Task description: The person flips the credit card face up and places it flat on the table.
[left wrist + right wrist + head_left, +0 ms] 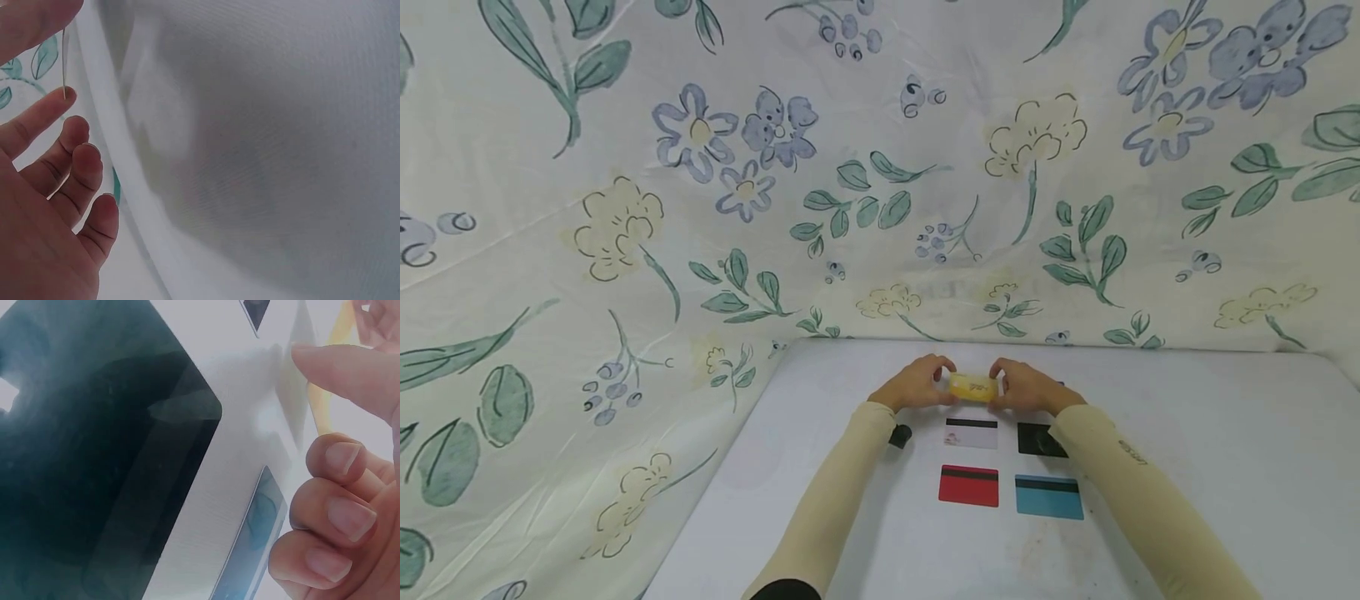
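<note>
A yellow card (973, 387) is held by its two short ends, tilted up off the white table, near the far side. My left hand (917, 383) pinches its left end between thumb and index finger. In the left wrist view only the card's thin edge (64, 62) shows, with the left hand's (56, 181) other fingers loosely bent. On the right end, my right hand (1030, 386) grips the card too. The right wrist view has the yellow card (320, 406) beside the right thumb, the right hand's (356, 475) other fingers curled.
Nearer me on the table (820, 417) lie a white card (971, 435), a red card (968, 486), a blue card (1048, 497) and a black card (1032, 435) partly hidden by my right wrist. A floral cloth (850, 250) hangs behind and at left.
</note>
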